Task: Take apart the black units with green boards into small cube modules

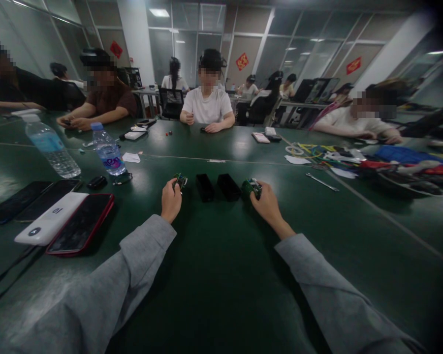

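Observation:
My left hand [171, 198] is closed around a small green circuit board [180, 180] and rests on the dark green table [221, 275]. My right hand [266, 200] grips a second green circuit board [251, 187], also low on the table. Between the two hands stand two small black plastic housings [205, 187] [228, 187], side by side and untouched. Both of my arms wear grey sleeves.
To my left lie a red-cased phone [81, 223], a white power bank [51, 218], dark phones and two water bottles [51, 147] [108, 150]. A metal tool [321, 182] and a pile of coloured parts [391, 164] sit right. Several people work across the table.

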Available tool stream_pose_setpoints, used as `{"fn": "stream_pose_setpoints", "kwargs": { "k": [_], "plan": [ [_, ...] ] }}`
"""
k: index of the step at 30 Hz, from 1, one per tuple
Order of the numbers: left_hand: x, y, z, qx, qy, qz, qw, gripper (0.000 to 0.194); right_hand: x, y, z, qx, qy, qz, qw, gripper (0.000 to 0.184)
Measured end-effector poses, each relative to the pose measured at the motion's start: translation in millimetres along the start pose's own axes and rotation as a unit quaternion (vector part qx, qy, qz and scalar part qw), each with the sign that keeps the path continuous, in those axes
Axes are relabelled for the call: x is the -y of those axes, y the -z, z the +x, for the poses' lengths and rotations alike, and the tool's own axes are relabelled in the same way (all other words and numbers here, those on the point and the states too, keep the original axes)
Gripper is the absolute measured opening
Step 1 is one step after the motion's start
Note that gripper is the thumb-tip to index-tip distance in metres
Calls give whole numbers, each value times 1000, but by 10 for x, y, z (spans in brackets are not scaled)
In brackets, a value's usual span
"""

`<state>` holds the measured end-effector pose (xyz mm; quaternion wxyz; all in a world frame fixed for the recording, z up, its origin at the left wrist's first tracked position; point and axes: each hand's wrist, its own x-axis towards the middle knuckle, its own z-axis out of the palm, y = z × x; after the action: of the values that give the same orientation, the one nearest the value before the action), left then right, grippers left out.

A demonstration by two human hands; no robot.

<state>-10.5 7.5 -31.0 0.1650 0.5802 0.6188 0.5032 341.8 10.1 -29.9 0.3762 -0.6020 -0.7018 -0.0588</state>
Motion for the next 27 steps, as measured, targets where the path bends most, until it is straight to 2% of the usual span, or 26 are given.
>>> {"fn": "stream_pose_setpoints", "kwargs": {
  "k": [3,6,8,13,15,21,27],
  "plan": [
    [13,31,28,13,43,-7,999,37,-1,5,-4,3,-1,-3,1000,52],
    [21,47,47,13,47,-6,999,36,0,6,-5,0,4,-5,1000,51],
    [24,43,47,12,33,-5,999,39,-1,-1,-4,-2,9,-4,1000,51],
    [46,18,25,-12,-51,38,998,62,-9,-24,3,-16,8,8,1000,50],
    [57,15,22,-22,-63,46,997,60,-16,-27,4,-18,-3,16,1000,51],
    [12,57,23,-19,-43,18,999,43,-40,-12,11,-12,-49,72,996,52],
    [-82,103,-7,-38,10,-13,999,39,-46,-11,17,-15,-63,58,996,53]
  ]
}}
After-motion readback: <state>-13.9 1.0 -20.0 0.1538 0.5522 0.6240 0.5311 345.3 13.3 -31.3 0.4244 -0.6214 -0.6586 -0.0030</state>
